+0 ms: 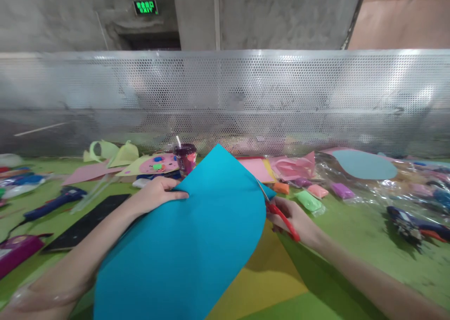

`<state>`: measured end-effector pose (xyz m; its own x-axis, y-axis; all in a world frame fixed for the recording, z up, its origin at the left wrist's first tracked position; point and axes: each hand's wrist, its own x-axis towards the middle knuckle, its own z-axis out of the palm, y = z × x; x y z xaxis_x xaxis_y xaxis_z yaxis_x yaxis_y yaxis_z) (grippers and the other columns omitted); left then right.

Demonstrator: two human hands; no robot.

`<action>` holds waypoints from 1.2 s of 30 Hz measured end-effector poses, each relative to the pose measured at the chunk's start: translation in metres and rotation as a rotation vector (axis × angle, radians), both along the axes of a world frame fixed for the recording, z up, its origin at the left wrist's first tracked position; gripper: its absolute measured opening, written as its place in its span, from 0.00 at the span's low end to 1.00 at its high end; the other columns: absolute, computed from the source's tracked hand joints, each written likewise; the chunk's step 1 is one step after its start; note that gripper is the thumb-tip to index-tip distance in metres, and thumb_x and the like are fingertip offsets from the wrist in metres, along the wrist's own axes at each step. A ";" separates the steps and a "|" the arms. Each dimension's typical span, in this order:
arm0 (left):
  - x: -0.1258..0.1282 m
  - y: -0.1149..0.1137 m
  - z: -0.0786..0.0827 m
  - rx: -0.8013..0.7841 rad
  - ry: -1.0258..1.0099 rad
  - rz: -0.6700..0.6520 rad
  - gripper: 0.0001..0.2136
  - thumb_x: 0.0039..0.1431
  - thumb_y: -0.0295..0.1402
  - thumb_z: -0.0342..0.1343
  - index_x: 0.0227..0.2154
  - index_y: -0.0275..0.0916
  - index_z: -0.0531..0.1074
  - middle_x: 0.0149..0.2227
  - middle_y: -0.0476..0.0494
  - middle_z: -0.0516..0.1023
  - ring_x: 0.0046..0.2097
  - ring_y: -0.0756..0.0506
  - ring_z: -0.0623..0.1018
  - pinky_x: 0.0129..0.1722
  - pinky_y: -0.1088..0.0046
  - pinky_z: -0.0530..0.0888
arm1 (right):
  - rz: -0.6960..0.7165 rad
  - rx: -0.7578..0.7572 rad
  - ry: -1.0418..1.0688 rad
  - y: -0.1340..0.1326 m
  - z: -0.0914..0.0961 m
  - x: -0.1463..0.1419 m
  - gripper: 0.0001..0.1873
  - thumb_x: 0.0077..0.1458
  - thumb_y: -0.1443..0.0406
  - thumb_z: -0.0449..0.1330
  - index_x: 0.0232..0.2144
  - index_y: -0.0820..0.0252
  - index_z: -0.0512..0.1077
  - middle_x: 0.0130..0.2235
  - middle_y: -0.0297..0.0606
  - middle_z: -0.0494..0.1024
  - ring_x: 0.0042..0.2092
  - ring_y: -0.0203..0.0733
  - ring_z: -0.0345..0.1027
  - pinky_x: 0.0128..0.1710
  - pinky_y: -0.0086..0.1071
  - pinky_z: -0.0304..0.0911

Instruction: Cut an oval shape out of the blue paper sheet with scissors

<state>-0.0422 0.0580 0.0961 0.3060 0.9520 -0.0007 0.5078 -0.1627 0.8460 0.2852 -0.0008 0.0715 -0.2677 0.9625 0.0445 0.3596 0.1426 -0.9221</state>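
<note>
A large sheet of blue paper [197, 226] is held up in front of me, its right side cut along a curve. My left hand [158, 196] pinches the sheet's upper left edge between thumb and fingers. On the right side, my right hand [288, 219] grips red-handled scissors [286, 221], whose blades meet the paper's edge near the end of the curve. A small blue corner of paper sticks out beside the blades. Beneath the blue sheet lies a yellow sheet [270, 273], partly covered by it.
A drink cup with a straw [185, 160] stands behind the blue sheet. Left are a glue gun [56, 203], a black tablet-like slab [87, 221] and a magenta case [19, 254]. Right lie clay packets [309, 200] and a dark-handled tool [415, 226]. A perforated metal barrier [225, 95] borders the table.
</note>
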 end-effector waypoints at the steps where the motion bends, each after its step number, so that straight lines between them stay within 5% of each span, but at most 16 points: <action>1: 0.000 0.000 0.000 -0.005 -0.001 -0.002 0.13 0.44 0.39 0.60 0.32 0.38 0.76 0.32 0.47 0.80 0.31 0.44 0.78 0.32 0.69 0.75 | -0.007 -0.011 0.002 0.000 0.000 0.000 0.12 0.45 0.58 0.57 0.26 0.61 0.60 0.25 0.30 0.64 0.24 0.32 0.60 0.24 0.28 0.60; 36: 0.005 -0.008 0.006 0.064 0.147 -0.043 0.07 0.44 0.36 0.59 0.20 0.38 0.73 0.19 0.57 0.71 0.23 0.53 0.68 0.23 0.81 0.63 | 0.048 -0.018 -0.084 0.008 -0.008 0.006 0.06 0.42 0.67 0.55 0.25 0.61 0.59 0.23 0.29 0.64 0.25 0.33 0.60 0.25 0.29 0.60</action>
